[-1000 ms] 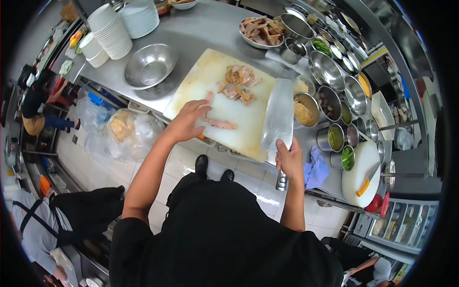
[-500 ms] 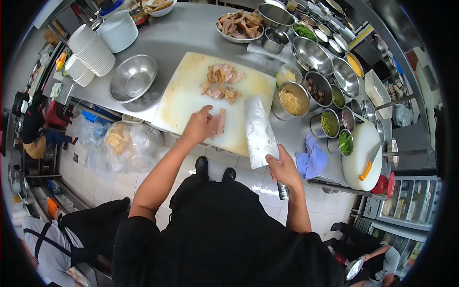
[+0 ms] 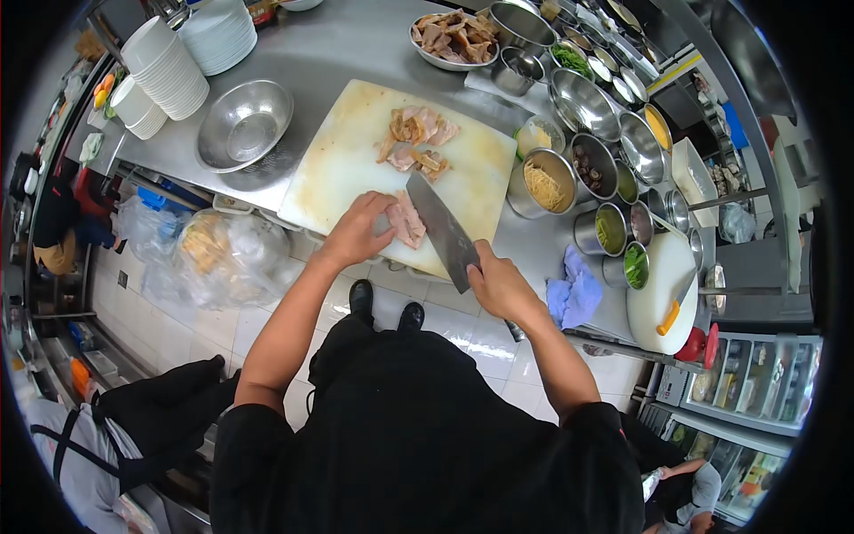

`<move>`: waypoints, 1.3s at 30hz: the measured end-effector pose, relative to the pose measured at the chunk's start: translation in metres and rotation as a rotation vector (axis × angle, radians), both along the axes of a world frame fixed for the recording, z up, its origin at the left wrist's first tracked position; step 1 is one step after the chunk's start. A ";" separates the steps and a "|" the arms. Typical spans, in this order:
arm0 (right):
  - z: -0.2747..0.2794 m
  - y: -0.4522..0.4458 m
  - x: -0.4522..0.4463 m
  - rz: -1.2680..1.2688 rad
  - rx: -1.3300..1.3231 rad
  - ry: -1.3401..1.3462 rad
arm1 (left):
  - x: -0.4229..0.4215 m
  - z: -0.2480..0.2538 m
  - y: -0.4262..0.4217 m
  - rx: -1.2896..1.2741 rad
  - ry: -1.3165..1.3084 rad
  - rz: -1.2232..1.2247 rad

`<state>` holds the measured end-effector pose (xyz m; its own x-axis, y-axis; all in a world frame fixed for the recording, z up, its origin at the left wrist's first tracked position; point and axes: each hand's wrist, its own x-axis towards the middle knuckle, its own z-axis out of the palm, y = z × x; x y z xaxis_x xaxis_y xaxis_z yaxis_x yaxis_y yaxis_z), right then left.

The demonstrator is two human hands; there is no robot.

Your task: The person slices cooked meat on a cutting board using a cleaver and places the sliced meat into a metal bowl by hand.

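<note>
A piece of pale pink meat (image 3: 406, 220) lies near the front edge of the white cutting board (image 3: 334, 147). My left hand (image 3: 358, 233) is at its left side, fingers curled and thumb against the meat. In my right hand (image 3: 500, 281) is a wide-bladed cleaver (image 3: 440, 227), gripped where the handle meets the blade. Its blade slants over the board just right of the meat, tip pointing away from me. Two small heaps of cut meat, the farther heap (image 3: 418, 126) and the nearer heap (image 3: 414, 162), sit beyond it.
A metal bowl (image 3: 213, 142) stands left of the board, near stacked white bowls (image 3: 165, 71). Behind is a bowl of meat pieces (image 3: 452, 40). Metal pots of ingredients, a blue cloth (image 3: 574, 294) and a yellow-handled knife (image 3: 672, 313) are at right. Other people are at lower left and right.
The cleaver has swung left, its blade turning edge-down beside the meat. My left hand has shifted slightly left, and the meat now shows a broader face. My view has moved slightly.
</note>
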<state>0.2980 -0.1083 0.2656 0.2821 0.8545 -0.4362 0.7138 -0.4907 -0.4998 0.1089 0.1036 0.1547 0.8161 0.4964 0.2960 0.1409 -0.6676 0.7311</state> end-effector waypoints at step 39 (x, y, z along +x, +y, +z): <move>0.041 0.053 -0.020 0.036 -0.242 -0.133 | 0.024 -0.017 0.018 0.104 -0.229 0.076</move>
